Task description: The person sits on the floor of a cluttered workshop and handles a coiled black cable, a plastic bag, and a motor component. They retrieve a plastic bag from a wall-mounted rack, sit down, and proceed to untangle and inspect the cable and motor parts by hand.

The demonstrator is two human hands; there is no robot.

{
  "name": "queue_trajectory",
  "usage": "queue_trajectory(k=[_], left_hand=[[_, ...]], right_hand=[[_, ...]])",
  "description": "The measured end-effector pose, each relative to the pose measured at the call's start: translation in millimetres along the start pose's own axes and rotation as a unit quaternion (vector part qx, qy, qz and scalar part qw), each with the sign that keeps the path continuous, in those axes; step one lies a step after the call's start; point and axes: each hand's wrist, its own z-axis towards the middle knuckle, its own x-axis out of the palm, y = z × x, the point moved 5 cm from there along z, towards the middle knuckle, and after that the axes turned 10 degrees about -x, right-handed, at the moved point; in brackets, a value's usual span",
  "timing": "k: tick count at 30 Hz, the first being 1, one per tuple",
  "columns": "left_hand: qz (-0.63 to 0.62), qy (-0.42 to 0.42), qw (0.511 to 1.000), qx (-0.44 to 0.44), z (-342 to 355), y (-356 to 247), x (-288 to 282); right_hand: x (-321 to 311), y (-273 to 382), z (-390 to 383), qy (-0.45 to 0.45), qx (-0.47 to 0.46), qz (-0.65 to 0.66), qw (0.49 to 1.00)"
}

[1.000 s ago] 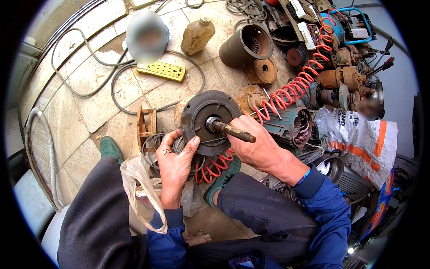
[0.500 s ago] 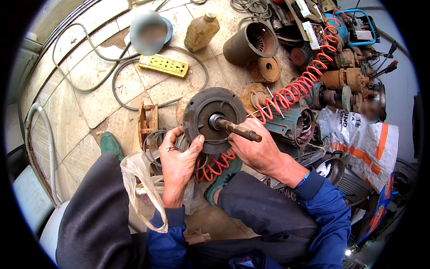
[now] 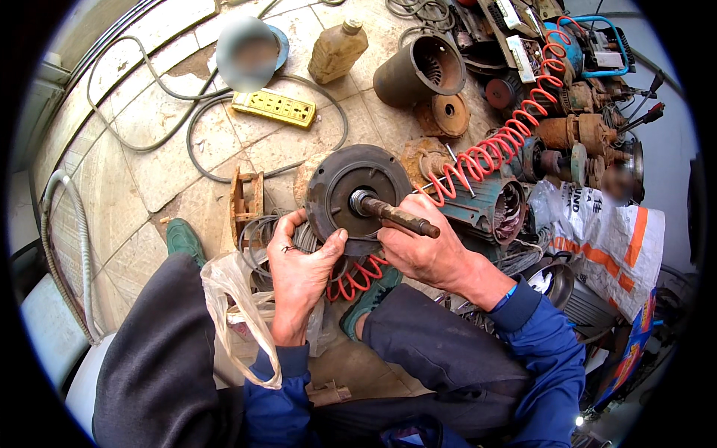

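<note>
In front of me stands a round dark metal motor end cover [image 3: 328,183], tilted toward me. A rusty shaft [image 3: 403,218] sticks out through its centre, with a shiny ring around the shaft's base. My left hand [image 3: 302,257] grips the lower left rim, thumb on the face and fingers behind. On the lower right, my right hand [image 3: 427,250] is closed beside the cover, under and behind the shaft. Its fingertips are curled together, and whatever they hold is hidden. A pale plastic bag [image 3: 228,287] hangs by my left forearm.
A red coiled hose [image 3: 489,158] runs from the upper right down behind the cover. To its right lie a green motor housing [image 3: 484,213] and a white sack [image 3: 609,235]. Farther off are a yellow power strip [image 3: 275,109], a dirty bottle [image 3: 337,54] and a dark metal cylinder [image 3: 407,77].
The thumb of my left hand has shifted slightly right along the rim. My right hand has moved slightly left and down; a thin line seen earlier between the hands no longer shows clearly.
</note>
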Motion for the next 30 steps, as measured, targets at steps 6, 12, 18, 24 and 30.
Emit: queue_trajectory(k=[6, 12, 18, 24, 30], left_hand=[[0.007, -0.009, 1.000, -0.002, 1, 2, 1], [0.034, -0.006, 0.999, -0.007, 0, 3, 2], [0.042, 0.018, 0.999, -0.004, -1, -4, 2], [0.066, 0.023, 0.997, 0.017, 0, -2, 0], [0.021, 0.045, 0.999, -0.013, -2, -8, 0]], right_hand=[[4, -1, -3, -0.038, 0.015, 0.003, 0.999], [1, -3, 1, -0.001, 0.012, 0.019, 1.000], [4, -7, 0, 0.012, 0.008, 0.028, 0.999], [0, -16, -7, -0.017, 0.071, 0.083, 0.994], [-1, -17, -4, -0.049, 0.090, 0.072, 0.992]])
